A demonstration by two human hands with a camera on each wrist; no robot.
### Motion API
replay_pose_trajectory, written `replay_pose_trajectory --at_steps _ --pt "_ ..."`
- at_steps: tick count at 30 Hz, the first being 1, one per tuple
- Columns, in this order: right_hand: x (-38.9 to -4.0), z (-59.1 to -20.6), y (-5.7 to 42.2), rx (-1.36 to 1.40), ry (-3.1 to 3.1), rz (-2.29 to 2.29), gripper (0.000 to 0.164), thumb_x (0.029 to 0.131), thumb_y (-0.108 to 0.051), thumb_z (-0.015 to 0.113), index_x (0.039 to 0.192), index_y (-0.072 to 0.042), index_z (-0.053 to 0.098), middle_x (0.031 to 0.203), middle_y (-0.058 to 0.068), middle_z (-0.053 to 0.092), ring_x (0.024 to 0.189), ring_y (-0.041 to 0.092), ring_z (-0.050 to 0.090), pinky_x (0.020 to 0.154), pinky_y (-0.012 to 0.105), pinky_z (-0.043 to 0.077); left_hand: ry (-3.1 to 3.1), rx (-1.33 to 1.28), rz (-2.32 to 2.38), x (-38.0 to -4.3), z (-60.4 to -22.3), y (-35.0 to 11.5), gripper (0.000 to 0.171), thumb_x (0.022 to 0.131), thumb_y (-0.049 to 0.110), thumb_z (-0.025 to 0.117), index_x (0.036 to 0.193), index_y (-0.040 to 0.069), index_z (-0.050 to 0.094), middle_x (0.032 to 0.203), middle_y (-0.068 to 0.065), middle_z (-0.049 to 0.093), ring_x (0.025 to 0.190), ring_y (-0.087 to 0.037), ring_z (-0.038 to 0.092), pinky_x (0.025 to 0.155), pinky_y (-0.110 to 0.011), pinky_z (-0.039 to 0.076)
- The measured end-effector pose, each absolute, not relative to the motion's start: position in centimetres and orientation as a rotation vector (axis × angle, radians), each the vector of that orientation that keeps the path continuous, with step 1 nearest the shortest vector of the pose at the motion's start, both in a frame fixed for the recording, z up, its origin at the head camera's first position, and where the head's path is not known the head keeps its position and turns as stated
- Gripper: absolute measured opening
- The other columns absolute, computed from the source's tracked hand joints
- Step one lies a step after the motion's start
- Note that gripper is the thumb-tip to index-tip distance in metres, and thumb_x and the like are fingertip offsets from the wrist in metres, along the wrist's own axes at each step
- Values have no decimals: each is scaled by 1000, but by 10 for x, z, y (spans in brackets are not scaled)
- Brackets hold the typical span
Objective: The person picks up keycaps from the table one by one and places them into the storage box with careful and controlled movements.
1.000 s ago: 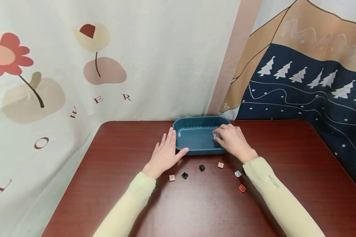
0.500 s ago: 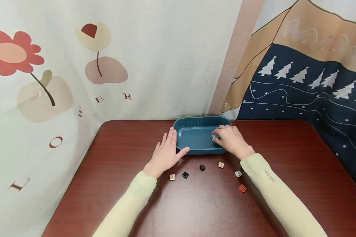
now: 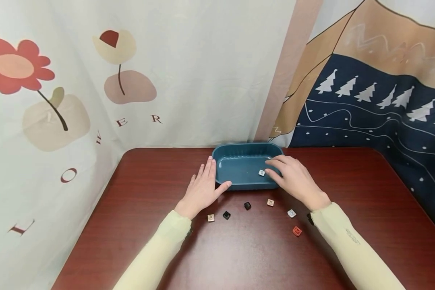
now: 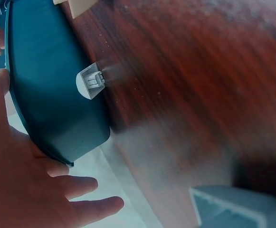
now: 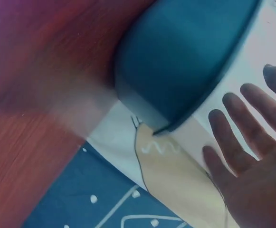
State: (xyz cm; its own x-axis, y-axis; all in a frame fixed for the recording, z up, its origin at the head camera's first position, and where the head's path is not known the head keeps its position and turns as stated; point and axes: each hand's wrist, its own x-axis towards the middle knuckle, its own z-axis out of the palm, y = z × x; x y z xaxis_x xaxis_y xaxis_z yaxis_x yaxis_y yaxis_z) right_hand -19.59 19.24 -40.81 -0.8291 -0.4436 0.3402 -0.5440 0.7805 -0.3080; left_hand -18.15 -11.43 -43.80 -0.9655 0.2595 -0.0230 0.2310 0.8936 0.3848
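A teal plastic tray [image 3: 239,187] stands at the table's far edge. Against its left end my left hand [image 3: 200,189] rests with straight fingers, the thumb at the front rim. My right hand [image 3: 295,177] hovers over the tray's right end, fingers spread and holding nothing. Just left of its thumb, a white keycap [image 3: 262,172] lies on the tray floor. In front of the tray several more lie on the table: a beige keycap [image 3: 211,218], a black keycap [image 3: 226,215], another black keycap [image 3: 247,206], a peach keycap [image 3: 270,202], a white keycap [image 3: 291,213] and an orange-red keycap [image 3: 297,231].
The dark red-brown table [image 3: 148,181] backs onto a hanging printed curtain [image 3: 203,72]. A navy part of the cloth with white trees [image 3: 366,92] hangs along the right side.
My right hand has let go of the white keycap, which now lies in the tray. Its fingers have spread and drawn back to the right. The left hand stays in place.
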Motion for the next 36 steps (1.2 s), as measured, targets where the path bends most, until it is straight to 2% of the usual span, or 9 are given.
replay_pose_trajectory --at_steps 5,13,23,36 --pt "-169 -409 204 769 -2635 658 35 100 -26 72 130 -9 71 127 9 66 116 27 63 98 49 53 2994 391 585 -181 -439 -114 100 100 73 42 166 6 8 174 -7 1 157 -39 17 119 -65 25" --pt "-143 -415 218 773 -2643 629 40 94 -27 78 129 -9 71 126 8 66 114 26 65 95 49 55 3003 378 610 -181 -442 -114 100 100 71 46 166 6 9 174 -7 3 156 -40 18 118 -65 26" --pt "-125 -423 232 780 -2754 497 45 89 -33 83 127 -12 73 124 7 68 109 26 68 85 49 59 3001 379 612 -180 -441 -113 100 99 73 43 167 7 9 174 -6 2 157 -39 17 118 -65 25" --pt "-112 -440 240 827 -2877 452 45 90 -31 82 128 -10 73 125 6 66 106 25 68 85 48 58 2980 364 637 -181 -440 -113 100 100 72 45 167 8 8 174 -2 -2 157 -39 16 119 -66 23"
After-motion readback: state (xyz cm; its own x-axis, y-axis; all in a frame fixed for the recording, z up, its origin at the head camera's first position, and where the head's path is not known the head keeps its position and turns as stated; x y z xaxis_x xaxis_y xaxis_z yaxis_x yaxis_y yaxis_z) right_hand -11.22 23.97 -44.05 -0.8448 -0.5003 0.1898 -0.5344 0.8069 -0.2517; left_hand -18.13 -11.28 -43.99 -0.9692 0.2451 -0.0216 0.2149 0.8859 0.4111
